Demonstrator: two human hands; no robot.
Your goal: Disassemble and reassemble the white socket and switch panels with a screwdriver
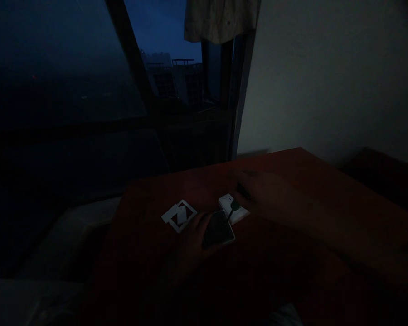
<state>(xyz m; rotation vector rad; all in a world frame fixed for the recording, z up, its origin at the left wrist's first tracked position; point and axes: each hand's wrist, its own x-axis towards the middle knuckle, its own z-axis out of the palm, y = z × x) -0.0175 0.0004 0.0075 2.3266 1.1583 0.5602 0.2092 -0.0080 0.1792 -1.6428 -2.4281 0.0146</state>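
In dim light, my left hand (pixel 193 235) is closed around the edge of a square, dark-faced unit with a pale rim (pixel 219 228), which looks like the back of a wall switch. Above it, my right hand (pixel 256 188) grips a screwdriver (pixel 235 206) with a dark green handle. The screwdriver slants down and its shaft meets the unit's upper right part; whether the tip sits in a screw I cannot tell. A white square piece (pixel 242 213) lies just behind the unit, partly hidden by the screwdriver.
White square frame (pixel 174 225) and white flat rectangular pieces (pixel 171 213) overlap left of my left hand on the reddish table (pixel 275 165). Beyond the table's far edge stand a dark window (pixel 64 59) and a pale wall (pixel 326 77). A short curtain (pixel 221 18) hangs above.
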